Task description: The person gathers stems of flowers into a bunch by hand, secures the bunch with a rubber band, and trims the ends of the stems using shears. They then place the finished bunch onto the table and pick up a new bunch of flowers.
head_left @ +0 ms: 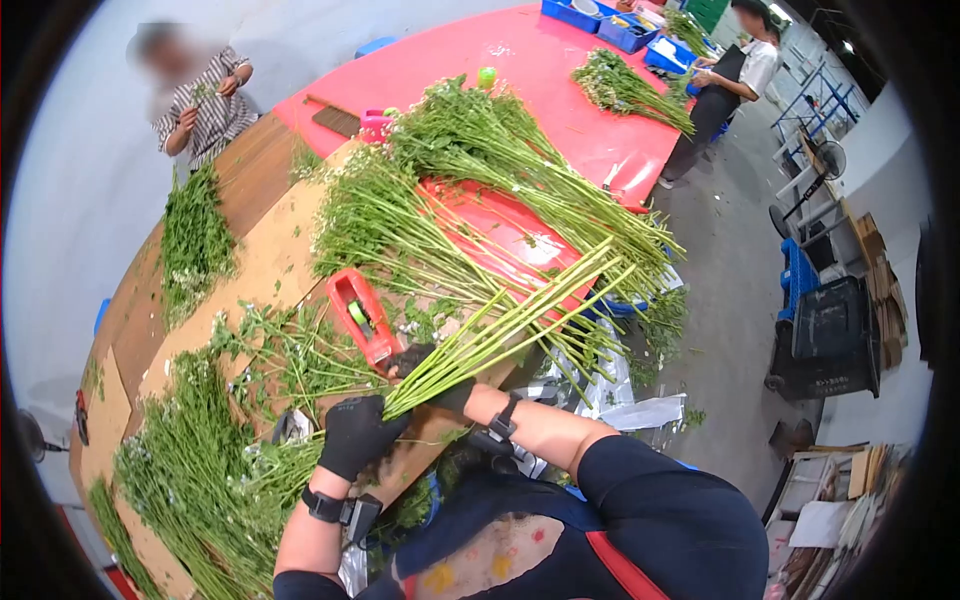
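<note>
A bundle of long green stems slants across the front of the table, its bare ends pointing up and right. My left hand, in a black glove, is closed around the bundle's lower left part. Beside it my right hand, also black-gloved, is at the stems near a red tape dispenser; its fingers are partly hidden by the stems. Loose leafy stems lie left of the dispenser. Behind the bundle rest two large piles of flowering stems.
More stems cover the table's left front. A co-worker in stripes holds sprigs across the table. Another person stands at the right end by blue bins. A black wheeled bin stands on the floor at right.
</note>
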Motion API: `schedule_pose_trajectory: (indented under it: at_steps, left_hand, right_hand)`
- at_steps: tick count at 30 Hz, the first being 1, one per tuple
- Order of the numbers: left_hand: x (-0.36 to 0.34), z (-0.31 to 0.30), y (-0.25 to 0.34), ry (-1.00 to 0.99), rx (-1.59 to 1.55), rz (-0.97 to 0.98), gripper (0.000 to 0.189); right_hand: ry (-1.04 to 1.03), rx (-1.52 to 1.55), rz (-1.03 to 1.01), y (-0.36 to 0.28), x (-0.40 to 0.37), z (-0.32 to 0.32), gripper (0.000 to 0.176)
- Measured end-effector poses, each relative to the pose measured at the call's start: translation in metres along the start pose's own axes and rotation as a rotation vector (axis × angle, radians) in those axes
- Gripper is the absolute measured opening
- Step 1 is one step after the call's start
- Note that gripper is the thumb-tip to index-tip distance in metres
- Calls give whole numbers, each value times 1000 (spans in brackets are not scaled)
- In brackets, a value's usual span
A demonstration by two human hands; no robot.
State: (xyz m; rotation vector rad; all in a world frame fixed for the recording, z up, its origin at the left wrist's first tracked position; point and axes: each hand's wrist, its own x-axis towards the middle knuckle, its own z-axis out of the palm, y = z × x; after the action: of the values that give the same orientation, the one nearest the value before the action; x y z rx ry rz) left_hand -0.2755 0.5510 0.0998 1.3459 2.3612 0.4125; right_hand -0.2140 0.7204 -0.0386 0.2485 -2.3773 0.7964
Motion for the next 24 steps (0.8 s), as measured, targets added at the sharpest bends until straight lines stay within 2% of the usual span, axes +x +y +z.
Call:
schedule_pose_trajectory:
  at_steps: [2, 3, 4, 6, 8, 9, 10, 11, 12, 13, 16, 17, 20, 22, 24]
  left_hand:
    - [1, 4, -5, 39, 36, -22, 36]
    - [3, 11, -10, 94, 72, -18, 36]
    - [5, 18, -14, 100, 109, -25, 35]
    - [9, 28, -21, 114, 186, -41, 32]
    - [15, 31, -28, 160, 213, -54, 29]
    - [17, 33, -32, 180, 226, -60, 28]
    - [18, 38, -38, 175, 264, -60, 27]
    - [18, 44, -46, 174, 303, -63, 26]
    - [17, 46, -50, 173, 340, -69, 25]
    - [15, 45, -51, 174, 336, -61, 24]
    - [2, 44, -39, 161, 315, -58, 25]
    - [-2, 49, -35, 179, 351, -20, 27]
    - [-12, 46, -7, 154, 259, 31, 28]
    - [-18, 36, 4, 120, 227, 85, 30]
    - [-19, 30, 10, 47, 148, 149, 34]
  right_hand:
    - [-129, 703, 743, -47, 17, -32, 11]
    - [-152, 595, 780, -27, -11, 4, 13]
    - [-220, 435, 770, -19, -13, 13, 15]
    - [-137, 624, 838, -9, -19, 30, 17]
    - [-173, 492, 746, -23, -8, 13, 18]
    - [-178, 540, 859, -34, 0, 5, 16]
    - [-16, 343, 528, -27, -9, 24, 21]
    - [-146, 544, 816, -20, -24, 37, 20]
    - [-286, 747, 1100, -35, -20, 24, 19]
    - [-171, 952, 1118, -59, -9, -3, 14]
    - [-251, 1131, 1228, -82, -5, -22, 15]
    - [-275, 1076, 1283, -85, -6, -24, 24]
    - [-129, 1160, 1355, -100, -17, -44, 31]
    - [-163, 1089, 1266, -126, 4, -101, 36]
    - [-151, 1018, 997, -122, -9, -127, 39]
